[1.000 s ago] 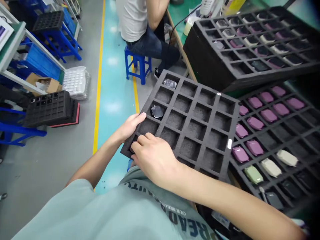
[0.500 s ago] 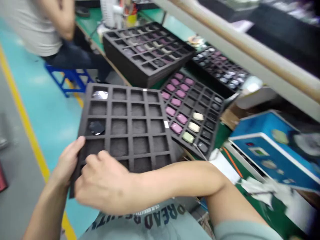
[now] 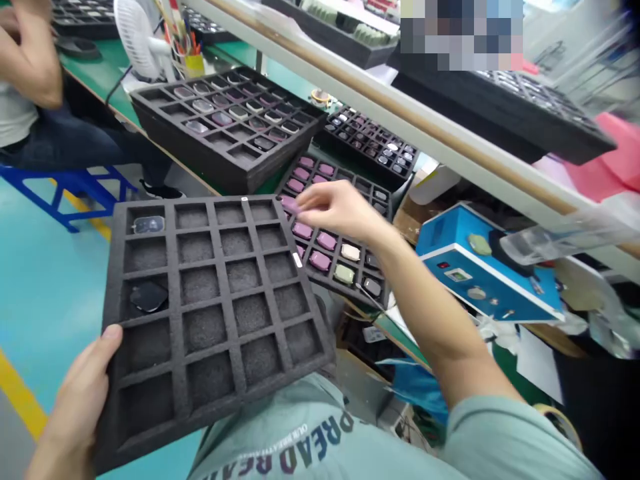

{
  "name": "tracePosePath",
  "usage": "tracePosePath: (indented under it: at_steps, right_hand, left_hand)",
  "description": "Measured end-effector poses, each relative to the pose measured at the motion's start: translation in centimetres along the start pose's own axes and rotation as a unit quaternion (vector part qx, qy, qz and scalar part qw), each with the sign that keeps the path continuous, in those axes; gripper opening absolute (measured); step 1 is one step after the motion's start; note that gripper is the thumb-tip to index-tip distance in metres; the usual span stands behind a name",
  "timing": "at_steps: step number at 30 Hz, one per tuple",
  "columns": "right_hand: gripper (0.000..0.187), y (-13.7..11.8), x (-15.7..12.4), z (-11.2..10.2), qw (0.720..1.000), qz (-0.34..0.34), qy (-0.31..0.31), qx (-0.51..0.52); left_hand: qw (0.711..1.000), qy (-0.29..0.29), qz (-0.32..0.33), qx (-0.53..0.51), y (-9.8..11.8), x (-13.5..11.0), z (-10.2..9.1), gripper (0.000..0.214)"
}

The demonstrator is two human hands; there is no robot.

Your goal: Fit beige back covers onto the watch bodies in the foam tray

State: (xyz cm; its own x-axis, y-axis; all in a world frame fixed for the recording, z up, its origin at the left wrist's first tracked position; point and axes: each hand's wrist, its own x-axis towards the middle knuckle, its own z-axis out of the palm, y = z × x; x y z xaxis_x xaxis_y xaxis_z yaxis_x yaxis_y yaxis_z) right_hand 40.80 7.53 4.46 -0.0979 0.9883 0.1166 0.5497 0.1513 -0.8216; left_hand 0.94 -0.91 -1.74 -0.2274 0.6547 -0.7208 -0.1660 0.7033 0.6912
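My left hand grips the left edge of a black foam tray, thumb on top. The tray tilts in front of my body. Two of its compartments hold something: a dark, clear-faced case at the far left and a glossy black piece lower down. My right hand reaches past the tray's far right corner, fingertips pinched at the end of a pink case. That case is at the left side of a second foam tray, which also holds cream, green and dark cases.
Behind stands a deep black tray of clear-faced cases, with a white fan beyond. A blue machine stands right, under a shelf rail. At left a person sits on a blue stool.
My right hand has left the held tray's near left part and moved right and away to the pink cases. My left hand still holds the tray. The view has shifted.
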Motion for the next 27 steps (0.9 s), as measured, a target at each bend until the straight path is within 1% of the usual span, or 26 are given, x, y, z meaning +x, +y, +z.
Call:
tracePosePath:
  at_steps: [1, 2, 3, 4, 5, 7, 9, 11, 14, 15, 16, 17, 18, 20, 21, 22, 23, 24, 25, 27]
  right_hand:
    - [0.022, 2.5, 0.6, -2.3, 0.996, 0.083, 0.016, -0.002]
    - [0.019, 4.8, 0.9, -4.2, 0.987, 0.160, 0.031, -0.005]
    - [0.016, 6.8, 1.1, -5.5, 0.981, 0.192, 0.031, -0.013]
    - [0.014, 8.3, 1.2, -6.4, 0.977, 0.210, 0.024, -0.017]
    - [0.013, 9.5, 1.1, -6.7, 0.974, 0.224, 0.017, -0.019]
    - [0.012, 10.9, 1.0, -6.8, 0.971, 0.237, -0.003, -0.021]
    - [0.013, 11.5, 1.1, -6.8, 0.968, 0.247, -0.017, -0.029]
    - [0.015, 11.7, 1.4, -7.5, 0.968, 0.248, -0.010, -0.048]
    - [0.018, 10.9, 2.0, -8.8, 0.970, 0.222, 0.039, -0.087]
    - [0.020, 10.1, 2.2, -8.7, 0.972, 0.197, 0.063, -0.108]
    - [0.022, 8.9, 2.3, -8.1, 0.974, 0.164, 0.084, -0.129]
    - [0.023, 7.4, 2.4, -6.9, 0.975, 0.112, 0.108, -0.159]
    - [0.024, 5.5, 2.4, -5.2, 0.974, 0.051, 0.116, -0.187]
    - [0.024, 0.7, 1.8, -0.3, 0.975, -0.064, 0.090, -0.193]
    - [0.022, -1.9, 1.2, 2.5, 0.971, -0.116, 0.062, -0.201]
    - [0.021, -4.5, 0.5, 5.4, 0.962, -0.165, 0.009, -0.215]
    - [0.020, -7.0, -0.2, 8.2, 0.948, -0.211, -0.045, -0.234]
    - [0.021, -9.2, -0.8, 10.8, 0.931, -0.239, -0.101, -0.257]
    - [0.022, -11.0, -1.2, 13.2, 0.916, -0.250, -0.145, -0.277]
    - [0.025, -13.5, -1.4, 16.8, 0.906, -0.225, -0.192, -0.302]
  left_hand:
    - [1.000, -0.008, 0.004, -0.003, -0.3, 0.2, -0.2, 0.074]
    - [1.000, -0.012, 0.005, -0.008, -0.4, 0.3, -0.3, 0.075]
    - [1.000, -0.015, 0.004, -0.014, -0.5, 0.4, -0.3, 0.076]
    - [1.000, -0.019, 0.003, -0.019, -0.6, 0.3, -0.2, 0.076]
    - [1.000, -0.021, 0.003, -0.023, -0.5, 0.1, -0.1, 0.077]
    - [0.999, -0.025, 0.011, -0.028, -0.4, -0.3, 0.1, 0.080]
    - [0.999, -0.029, 0.021, -0.031, -0.3, -0.7, 0.4, 0.082]
    - [0.998, -0.033, 0.026, -0.037, -0.3, -0.8, 0.5, 0.083]
    - [0.998, -0.033, 0.027, -0.043, -0.5, -0.8, 0.4, 0.083]
    - [0.998, -0.036, 0.031, -0.046, -0.6, -0.8, 0.4, 0.081]
    - [0.997, -0.042, 0.037, -0.051, -0.8, -0.8, 0.3, 0.079]
    - [0.996, -0.052, 0.044, -0.057, -0.9, -0.9, 0.3, 0.076]
    - [0.995, -0.064, 0.054, -0.062, -1.1, -1.0, 0.2, 0.072]
    - [0.991, -0.086, 0.078, -0.064, -1.3, -1.3, 0.2, 0.067]
    - [0.990, -0.091, 0.090, -0.065, -1.4, -1.5, 0.2, 0.066]
    - [0.988, -0.091, 0.101, -0.066, -1.4, -1.6, 0.2, 0.064]
    - [0.988, -0.089, 0.111, -0.067, -1.5, -1.8, 0.2, 0.063]
    - [0.987, -0.085, 0.119, -0.068, -1.5, -1.9, 0.2, 0.063]
    - [0.986, -0.082, 0.127, -0.067, -1.5, -2.1, 0.2, 0.062]
    - [0.985, -0.079, 0.142, -0.059, -1.6, -2.4, 0.1, 0.061]
